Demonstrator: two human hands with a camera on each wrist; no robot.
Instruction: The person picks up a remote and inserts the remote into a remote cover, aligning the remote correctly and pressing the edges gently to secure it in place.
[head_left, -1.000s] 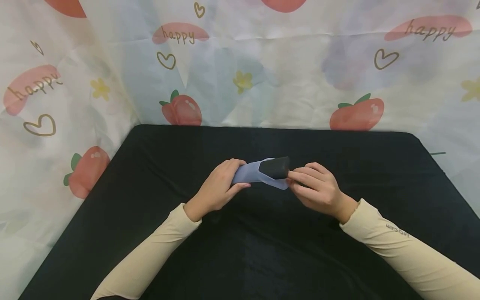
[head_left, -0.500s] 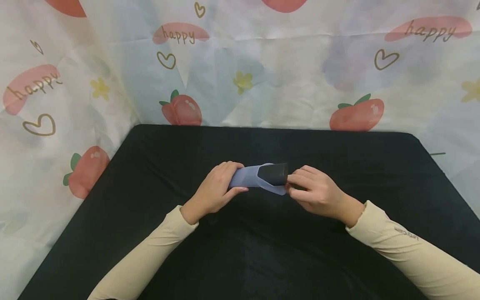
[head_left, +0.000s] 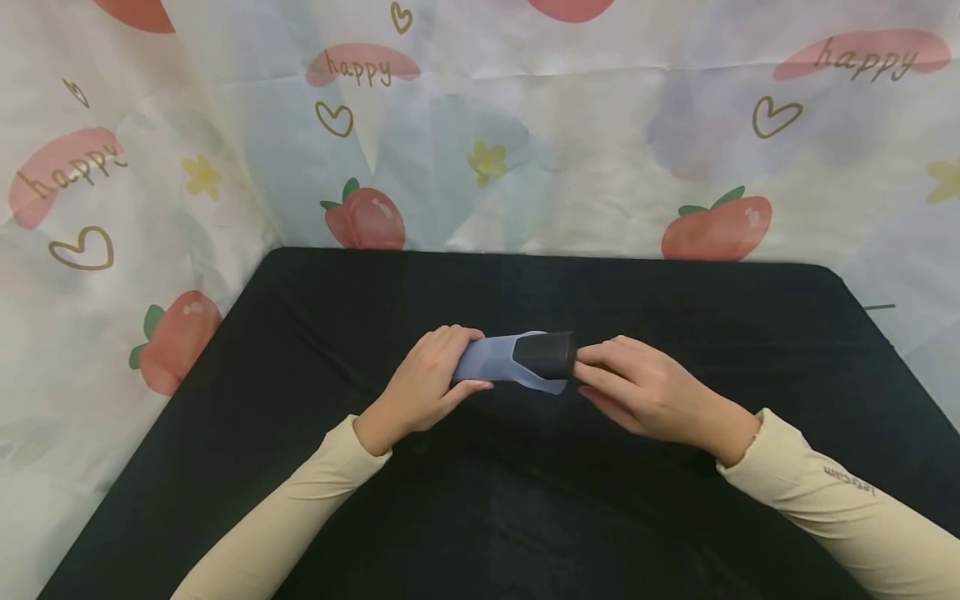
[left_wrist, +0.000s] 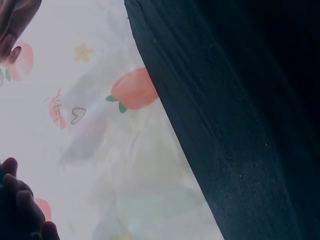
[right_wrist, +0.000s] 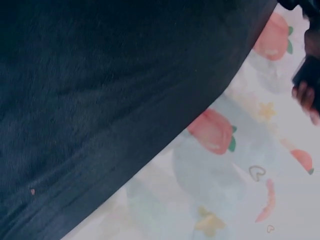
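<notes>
In the head view my left hand (head_left: 420, 379) grips a pale blue sleeve-like case (head_left: 483, 358) by its left end, thumb along the near side. A black, blunt-ended piece (head_left: 543, 356) sits in the case and shows at its right end, beside a blue flap. What this object is I cannot tell. My right hand (head_left: 660, 392) is at the black end, its fingers fairly straight and their tips touching or very near it. The thumb sits lower, apart from the flap. The left wrist view shows dark, partly cut-off fingers (left_wrist: 22, 200) at the lower left.
A black cloth (head_left: 525, 500) covers the table under both hands. Behind and to the left hang pale curtains (head_left: 570, 150) printed with fruit, hearts and flowers. The table's back edge meets the curtain.
The case has dropped slightly toward me and shifted a little left with my left hand. My right hand's fingers have left the blue flap and straightened, and its wrist has moved right.
</notes>
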